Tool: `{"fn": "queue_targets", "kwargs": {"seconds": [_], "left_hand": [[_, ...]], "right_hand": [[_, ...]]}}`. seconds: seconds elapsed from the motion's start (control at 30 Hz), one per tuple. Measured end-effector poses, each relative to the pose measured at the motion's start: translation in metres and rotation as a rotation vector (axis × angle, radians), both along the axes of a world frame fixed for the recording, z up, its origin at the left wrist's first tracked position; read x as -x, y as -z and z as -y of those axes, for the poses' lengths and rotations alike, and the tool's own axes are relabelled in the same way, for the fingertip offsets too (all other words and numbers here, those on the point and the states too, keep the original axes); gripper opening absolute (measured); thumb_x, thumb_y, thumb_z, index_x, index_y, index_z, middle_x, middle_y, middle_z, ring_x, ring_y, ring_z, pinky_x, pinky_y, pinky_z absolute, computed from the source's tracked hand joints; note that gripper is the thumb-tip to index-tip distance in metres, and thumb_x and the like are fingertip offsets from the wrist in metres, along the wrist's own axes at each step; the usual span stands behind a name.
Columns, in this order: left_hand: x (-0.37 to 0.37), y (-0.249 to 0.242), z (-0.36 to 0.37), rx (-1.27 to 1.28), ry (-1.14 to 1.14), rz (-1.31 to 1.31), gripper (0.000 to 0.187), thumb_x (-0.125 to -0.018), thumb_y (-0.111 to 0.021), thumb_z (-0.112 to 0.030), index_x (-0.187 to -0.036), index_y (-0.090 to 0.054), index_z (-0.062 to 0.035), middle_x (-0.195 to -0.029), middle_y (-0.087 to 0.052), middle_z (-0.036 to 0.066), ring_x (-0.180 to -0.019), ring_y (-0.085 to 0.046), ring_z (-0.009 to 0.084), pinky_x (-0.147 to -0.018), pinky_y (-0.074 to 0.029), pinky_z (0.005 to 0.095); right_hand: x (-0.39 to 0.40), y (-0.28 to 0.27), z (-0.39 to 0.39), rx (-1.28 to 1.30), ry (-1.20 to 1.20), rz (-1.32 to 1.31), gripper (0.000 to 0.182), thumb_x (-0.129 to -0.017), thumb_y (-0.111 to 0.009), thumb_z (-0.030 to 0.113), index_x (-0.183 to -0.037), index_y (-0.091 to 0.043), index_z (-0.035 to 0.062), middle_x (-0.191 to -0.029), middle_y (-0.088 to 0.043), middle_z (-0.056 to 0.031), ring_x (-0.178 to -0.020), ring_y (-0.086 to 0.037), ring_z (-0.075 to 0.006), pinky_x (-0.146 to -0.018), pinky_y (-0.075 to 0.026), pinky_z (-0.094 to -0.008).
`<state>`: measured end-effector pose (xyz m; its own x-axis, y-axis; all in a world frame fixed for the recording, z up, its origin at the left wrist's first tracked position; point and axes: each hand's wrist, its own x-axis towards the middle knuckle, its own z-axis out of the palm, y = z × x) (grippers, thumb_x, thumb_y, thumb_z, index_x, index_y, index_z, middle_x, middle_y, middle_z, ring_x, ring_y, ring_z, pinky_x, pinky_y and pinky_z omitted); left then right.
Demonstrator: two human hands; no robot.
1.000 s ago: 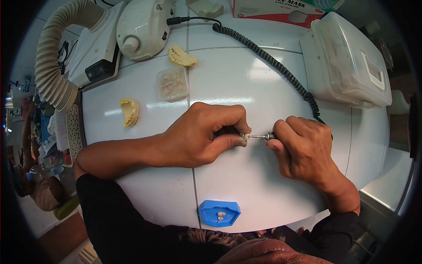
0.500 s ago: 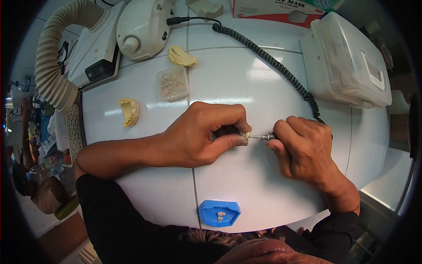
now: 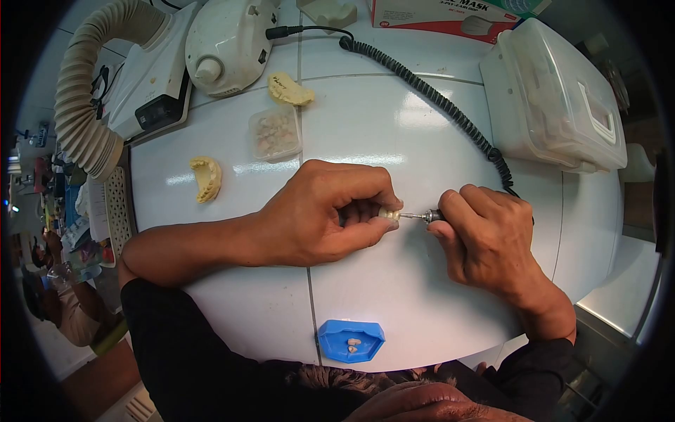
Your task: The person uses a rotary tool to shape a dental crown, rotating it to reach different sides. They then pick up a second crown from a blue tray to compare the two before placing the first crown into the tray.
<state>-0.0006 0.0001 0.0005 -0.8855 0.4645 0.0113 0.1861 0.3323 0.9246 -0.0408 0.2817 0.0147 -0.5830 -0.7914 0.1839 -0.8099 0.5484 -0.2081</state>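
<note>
- Tabletop [image 3: 422,295]: white, glossy, crossed by dark seams; the clock directions are taken from the piece held above it.
- Storage case [image 3: 555,105]: at 2 o'clock, whitish and translucent with a pale handle; the shapes inside are too hazy to tell.
- Left hand [image 3: 330,213]: thumb and fingers closed narrowly in a pinch around the tooth-like piece.
- Right hand [image 3: 485,235]: curled around the rotary handpiece, at 3 o'clock.
- Blue tray [image 3: 330,344]: between 6 and 7 o'clock, shallow and angular, holding a few small pinkish-beige bits near its middle.
- Clear tub [image 3: 298,133]: at 10 o'clock, square, holding many pale pinkish bits.
- Rotary handpiece [image 3: 434,216]: dark grip, silvery collar, thin metal shank pointing to 9 o'clock, reaching the held piece.
- Tooth-like piece [image 3: 389,213]: at the left fingertips, creamy white, lumpy, partly covered; finer detail is too small to tell.
</note>
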Motion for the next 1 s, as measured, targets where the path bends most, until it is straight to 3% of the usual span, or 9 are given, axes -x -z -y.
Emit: {"fn": "queue_targets", "kwargs": {"seconds": [1.0], "left_hand": [[0.0008, -0.0006, 0.0005, 0.022, 0.024, 0.042, 0.016, -0.096, -0.082, -0.005, -0.11, -0.077, 0.0019, -0.095, -0.08, 0.009, -0.077, -0.073, 0.0115, -0.067, -0.058, 0.0273]], "right_hand": [[-0.0009, -0.0003, 0.0001, -0.008, 0.0, -0.001, 0.032, -0.1, -0.079, 0.038, -0.089, -0.063, 0.0121, -0.071, -0.051, -0.0027, -0.055, -0.058, -0.0227, -0.049, -0.043, -0.0387]]}}
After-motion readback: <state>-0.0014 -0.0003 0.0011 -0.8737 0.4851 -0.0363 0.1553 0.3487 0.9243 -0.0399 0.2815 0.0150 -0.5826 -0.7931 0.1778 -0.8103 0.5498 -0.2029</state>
